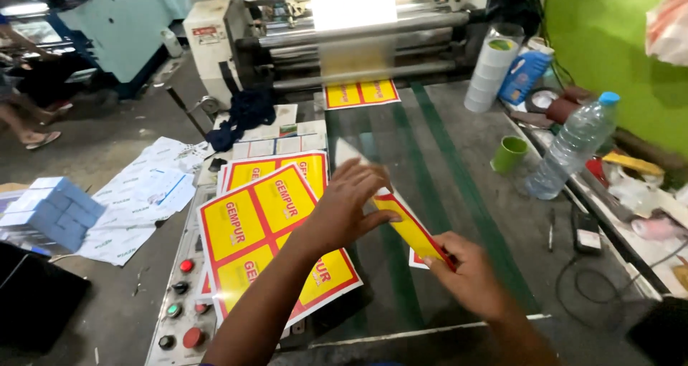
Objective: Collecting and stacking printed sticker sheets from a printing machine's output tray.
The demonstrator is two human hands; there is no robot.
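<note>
My left hand (pixel 349 205) rests with spread fingers on the upper end of a yellow and red printed sheet (pixel 410 228), which tilts up off the table. My right hand (pixel 469 274) pinches that sheet's lower corner. Just left of my hands lies a stack of the same yellow and red glossy sheets (pixel 251 226), fanned out over the table's edge. Another such sheet (pixel 360 94) lies at the mouth of the roller machine (pixel 344 36), under a clear film strip.
The grey table with green belts (pixel 444 165) runs toward the rollers. A green cup (pixel 509 154), a plastic water bottle (pixel 571 147), tape rolls (pixel 491 65) and clutter line the right side. A panel of buttons (pixel 183 301) sits at lower left. Papers and blue boxes (pixel 54 212) lie on the floor.
</note>
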